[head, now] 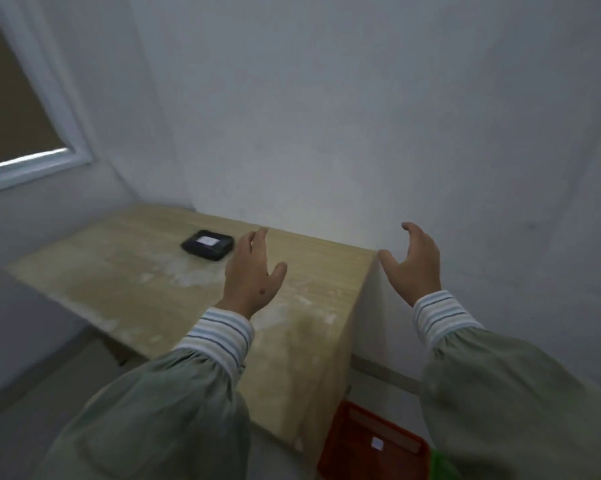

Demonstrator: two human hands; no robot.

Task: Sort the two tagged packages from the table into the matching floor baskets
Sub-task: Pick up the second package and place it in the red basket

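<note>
over the wooden table (146, 282), i see both hands raised with nothing in them.
the left hand (252, 271) hovers with fingers spread, just right of the black package (207, 249), which lies flat near the table's far edge with a white tag on top. the right hand (415, 263) is open and curled, past the table's right end. down on the floor, an orange basket (372, 445) bears a white tag, with a green edge beside it.

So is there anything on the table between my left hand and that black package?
No. In the head view the strip of table between the left hand and the black package is bare wood; the hand is open, beside the package, not touching it.
</note>
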